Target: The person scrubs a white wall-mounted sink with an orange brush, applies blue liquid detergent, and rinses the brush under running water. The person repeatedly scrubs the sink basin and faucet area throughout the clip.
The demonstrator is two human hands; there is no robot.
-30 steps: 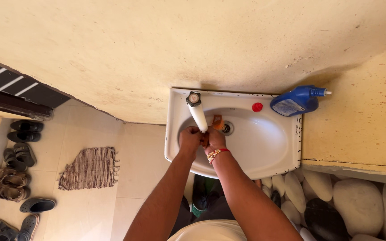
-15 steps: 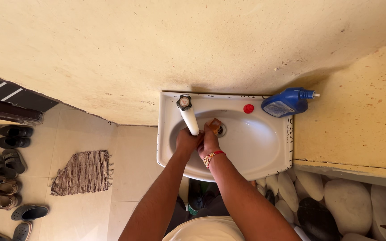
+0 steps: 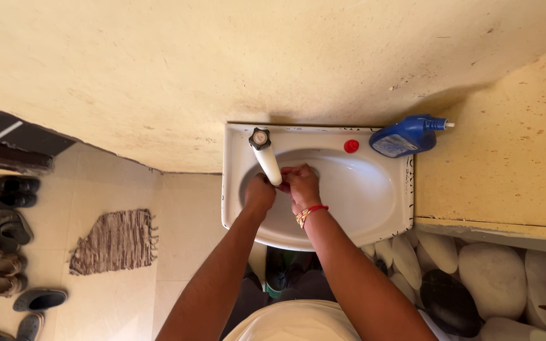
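**Hands Under the Tap, Bottle on the Rim**

Both hands are in the white basin (image 3: 374, 189), pressed together just below the white tap (image 3: 266, 161). The left hand (image 3: 259, 192) is curled into a loose fist, the right hand (image 3: 301, 184) cupped against it, fingers bent; whether anything sits between them I cannot tell. Here's the risk: the blue bottle (image 3: 406, 136) lies on its side at the basin's back corner (nozzle pointing off the edge), and a careless elbow could roll it in or off. The small red cap (image 3: 351, 146) beside it could slide down too. Splashing could wet the tiled floor (image 3: 178, 208) near the woven mat (image 3: 115, 240).
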